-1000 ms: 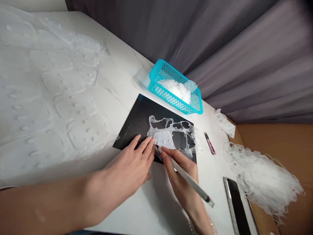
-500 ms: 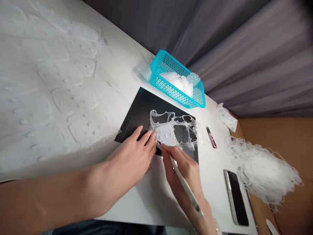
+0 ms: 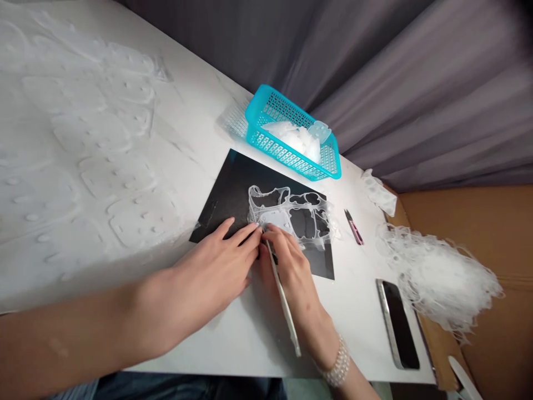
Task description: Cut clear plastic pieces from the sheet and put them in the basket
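Observation:
On a black mat lies a clear, soft-looking moulded sheet with cut-out openings. One studded panel is still joined in its frame. My left hand lies flat with fingers stretched, fingertips pressing the sheet's left edge beside that panel. Closed around a slim, pale-handled craft knife, my right hand rests over the panel's lower edge, close against the left fingertips. The knife's tip is hidden between the hands.
A blue basket of white pieces stands behind the mat. Small snips, a phone and a heap of clear scraps are on the right. Large clear moulded sheets cover the table's left side.
My right hand has moved left and upward over the panel, and the knife handle now stands steeper in view. My left hand stays pressed in place; the whole view has shifted slightly.

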The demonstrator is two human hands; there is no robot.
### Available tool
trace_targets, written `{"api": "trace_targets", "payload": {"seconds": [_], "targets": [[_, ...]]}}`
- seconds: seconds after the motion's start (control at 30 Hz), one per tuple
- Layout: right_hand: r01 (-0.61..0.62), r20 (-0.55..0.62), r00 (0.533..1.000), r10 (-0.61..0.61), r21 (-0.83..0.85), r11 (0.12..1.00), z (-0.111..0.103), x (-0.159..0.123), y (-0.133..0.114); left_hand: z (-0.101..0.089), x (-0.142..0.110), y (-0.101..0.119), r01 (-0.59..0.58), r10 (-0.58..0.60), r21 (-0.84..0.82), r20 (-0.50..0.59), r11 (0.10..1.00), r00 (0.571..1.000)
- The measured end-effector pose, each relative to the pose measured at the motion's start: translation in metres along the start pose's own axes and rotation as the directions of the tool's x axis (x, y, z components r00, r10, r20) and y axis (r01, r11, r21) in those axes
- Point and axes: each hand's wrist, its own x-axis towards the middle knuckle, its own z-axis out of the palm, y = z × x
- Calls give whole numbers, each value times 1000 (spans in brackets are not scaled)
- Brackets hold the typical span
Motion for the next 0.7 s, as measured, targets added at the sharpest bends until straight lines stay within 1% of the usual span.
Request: {"api": "trace_targets", "payload": {"seconds": [0.1, 0.2, 0.27, 0.33, 0.4, 0.53, 0.6, 0.63, 0.67, 0.7], "targets": [[-2, 20, 1000, 2, -17, 1000, 2, 3, -1, 10, 5, -6, 13, -14, -36, -18, 999, 1000], [49, 86, 995, -41, -87, 995, -1, 3, -2, 18, 9, -12, 23, -26, -86, -36, 996, 999], [111, 117, 988, -98, -116, 987, -3, 5, -1, 20, 10, -15, 16, -20, -109, -35, 994, 999], [153, 120, 983, -139, -111, 982, -5, 6, 0, 20, 10, -16, 23, -28, -124, -36, 992, 999], [150, 107, 984, -141, -78, 986, -5, 9, 0, 19, 10, -15, 34, -39, -137, -38, 990, 999], [96, 108, 989, -96, 8, 995, 0, 13, -4, 18, 11, -14, 47, -53, -129, -44, 990, 998], [70, 93, 992, -79, 97, 993, -1, 14, 1, 16, 12, -14, 57, -64, -111, -64, 992, 996], [27, 64, 997, -38, 156, 987, -6, 13, 8, 15, 12, -14, 61, -69, -102, -77, 993, 995], [-44, 18, 999, 41, 218, 975, -14, 10, 20, 13, 13, -14, 63, -72, -96, -92, 993, 993], [-135, -55, 986, 156, 284, 949, -26, 6, 37, 11, 13, -14, 64, -73, -93, -101, 994, 992]]}}
